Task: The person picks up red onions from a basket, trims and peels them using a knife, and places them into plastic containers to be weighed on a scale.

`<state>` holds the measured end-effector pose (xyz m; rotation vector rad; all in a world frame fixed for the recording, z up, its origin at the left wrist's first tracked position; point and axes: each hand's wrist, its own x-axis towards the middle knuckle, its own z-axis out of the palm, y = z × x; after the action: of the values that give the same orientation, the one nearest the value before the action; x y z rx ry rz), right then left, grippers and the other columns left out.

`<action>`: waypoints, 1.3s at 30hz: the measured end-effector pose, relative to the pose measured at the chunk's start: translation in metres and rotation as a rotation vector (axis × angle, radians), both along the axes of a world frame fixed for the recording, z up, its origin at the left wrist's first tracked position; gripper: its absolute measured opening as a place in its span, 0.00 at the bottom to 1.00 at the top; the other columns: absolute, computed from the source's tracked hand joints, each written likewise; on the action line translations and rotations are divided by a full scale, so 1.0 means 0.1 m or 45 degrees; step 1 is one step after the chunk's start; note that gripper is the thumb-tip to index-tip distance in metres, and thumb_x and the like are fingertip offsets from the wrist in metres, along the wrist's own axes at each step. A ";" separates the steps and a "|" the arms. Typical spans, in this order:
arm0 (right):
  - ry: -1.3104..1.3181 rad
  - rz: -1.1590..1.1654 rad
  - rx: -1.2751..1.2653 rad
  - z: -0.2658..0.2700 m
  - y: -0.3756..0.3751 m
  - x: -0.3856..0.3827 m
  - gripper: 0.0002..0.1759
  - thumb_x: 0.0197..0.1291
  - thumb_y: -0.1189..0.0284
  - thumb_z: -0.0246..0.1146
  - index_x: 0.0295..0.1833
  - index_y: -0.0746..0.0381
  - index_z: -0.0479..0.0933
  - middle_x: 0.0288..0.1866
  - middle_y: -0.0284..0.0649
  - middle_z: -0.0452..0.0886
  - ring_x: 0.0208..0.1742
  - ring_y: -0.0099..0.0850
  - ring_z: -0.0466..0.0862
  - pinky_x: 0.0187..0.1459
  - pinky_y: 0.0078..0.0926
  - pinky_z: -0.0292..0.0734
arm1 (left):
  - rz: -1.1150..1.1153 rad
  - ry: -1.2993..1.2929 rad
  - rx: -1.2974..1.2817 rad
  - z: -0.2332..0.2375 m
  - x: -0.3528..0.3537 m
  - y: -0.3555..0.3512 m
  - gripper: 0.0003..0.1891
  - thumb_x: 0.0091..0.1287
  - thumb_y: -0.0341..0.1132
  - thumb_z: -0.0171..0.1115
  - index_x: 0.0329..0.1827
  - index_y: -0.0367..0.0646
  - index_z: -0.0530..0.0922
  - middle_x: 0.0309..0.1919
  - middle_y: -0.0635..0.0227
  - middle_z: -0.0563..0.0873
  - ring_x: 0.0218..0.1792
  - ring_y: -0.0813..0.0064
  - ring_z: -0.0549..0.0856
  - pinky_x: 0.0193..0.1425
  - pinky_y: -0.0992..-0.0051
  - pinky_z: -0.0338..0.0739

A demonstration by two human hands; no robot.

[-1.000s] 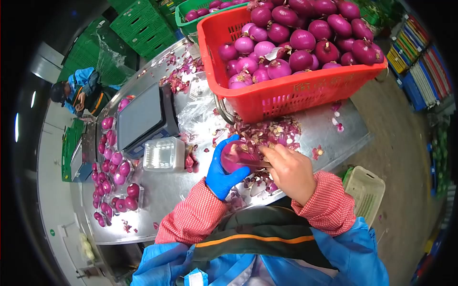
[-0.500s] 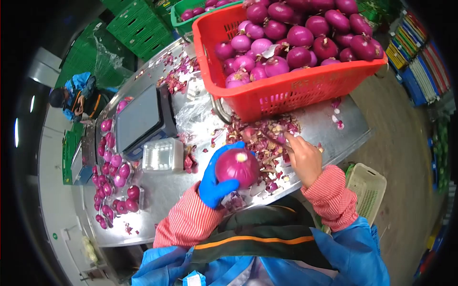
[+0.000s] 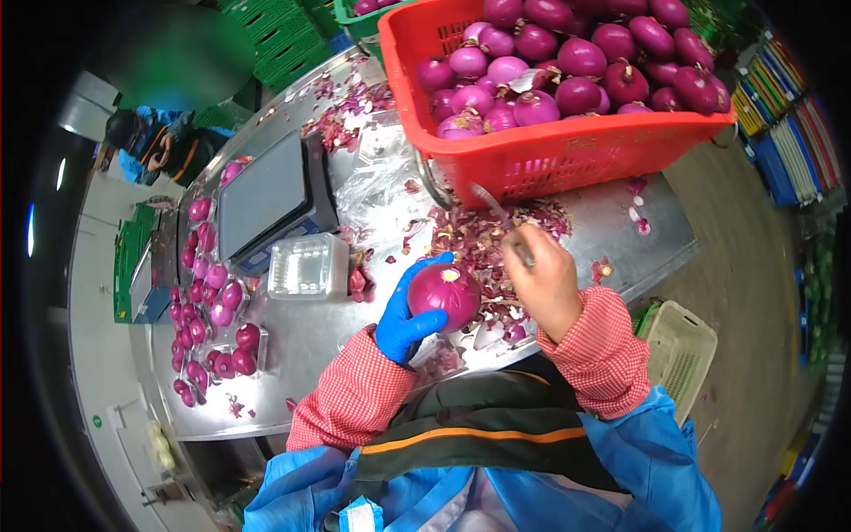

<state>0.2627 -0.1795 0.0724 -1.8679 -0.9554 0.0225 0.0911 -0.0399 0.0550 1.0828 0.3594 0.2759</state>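
Steel worktop (image 3: 310, 355) strewn w/ peel (image 3: 474, 239), red basket (image 3: 567, 155) at far side, bare nr front edge. L hand (image 3: 403, 324) grip wraps 1 onion (image 3: 445, 294); R hand (image 3: 545, 284) grip pinches knife (image 3: 493, 209).

Place: you're in a produce packing shed.
Signs: red crate of onions (image 3: 567, 151), weighing scale (image 3: 266, 195), stacked green crates (image 3: 292, 44).
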 end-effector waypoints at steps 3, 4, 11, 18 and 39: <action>0.100 0.068 0.022 0.04 0.03 -0.13 0.07 0.63 0.69 0.65 0.38 0.62 0.79 0.33 0.45 0.83 0.34 0.46 0.84 0.34 0.40 0.77 | 0.009 0.044 0.184 -0.02 -0.20 0.14 0.48 0.51 0.37 0.80 0.75 0.41 0.62 0.70 0.60 0.72 0.69 0.64 0.74 0.73 0.62 0.70; 0.098 0.175 -0.067 0.02 -0.01 -0.16 0.08 0.63 0.68 0.66 0.37 0.62 0.79 0.32 0.46 0.82 0.34 0.47 0.84 0.34 0.40 0.77 | -0.014 0.084 0.252 -0.01 -0.28 0.21 0.48 0.51 0.36 0.80 0.74 0.41 0.62 0.70 0.60 0.72 0.68 0.64 0.75 0.72 0.62 0.70; 0.257 0.306 -0.212 -0.52 -0.04 -0.40 0.12 0.64 0.66 0.65 0.45 0.63 0.79 0.39 0.46 0.83 0.37 0.47 0.85 0.36 0.41 0.78 | -0.263 0.705 1.236 -0.38 -1.26 0.71 0.52 0.43 0.46 0.82 0.73 0.40 0.65 0.61 0.50 0.79 0.60 0.52 0.80 0.67 0.61 0.75; 0.217 0.405 -0.507 -0.54 -0.16 -0.45 0.14 0.63 0.61 0.65 0.44 0.62 0.79 0.43 0.46 0.83 0.42 0.47 0.84 0.43 0.43 0.78 | -0.439 0.790 1.724 -0.32 -1.12 0.72 0.42 0.55 0.41 0.74 0.75 0.45 0.66 0.57 0.51 0.83 0.55 0.50 0.82 0.62 0.57 0.77; 0.489 -0.041 -0.434 -0.91 -0.92 0.25 0.14 0.66 0.60 0.62 0.47 0.59 0.79 0.37 0.45 0.83 0.43 0.46 0.84 0.41 0.43 0.77 | -0.617 0.736 2.147 0.65 4.24 0.26 0.32 0.69 0.58 0.54 0.70 0.50 0.65 0.66 0.48 0.77 0.62 0.41 0.79 0.66 0.50 0.73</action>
<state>0.2873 -0.2720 -0.0191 -2.0857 -0.6831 0.5353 0.5154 -0.0138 0.1196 2.8788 0.3176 -0.2922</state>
